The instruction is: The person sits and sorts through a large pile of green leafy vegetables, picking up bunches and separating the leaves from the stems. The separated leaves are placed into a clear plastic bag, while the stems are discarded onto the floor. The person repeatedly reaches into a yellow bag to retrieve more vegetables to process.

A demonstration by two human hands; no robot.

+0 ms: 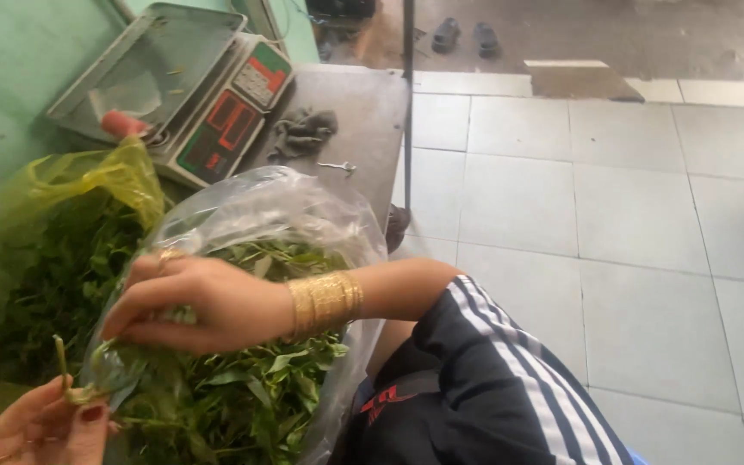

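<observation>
The clear bag (303, 224) of greens (243, 396), just in front of the scale (217, 120), was gripped at its rim by the closed right hand (200, 306) to stay open, while a stem (62, 362) was pinched by the left hand (45, 426) beside it.

Grey metal table (372, 120): digital scale (191, 95), crumpled grey cloth (301, 133), small clip (337, 166).

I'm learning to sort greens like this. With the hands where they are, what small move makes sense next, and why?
Probably pull the right hand back a little to draw leaves off the stem pinched in the left hand. The right fingers curl over the greens at the rim of the clear bag, beside that stem, and the bag gapes below, so loosened leaves would likely fall inside.
</observation>
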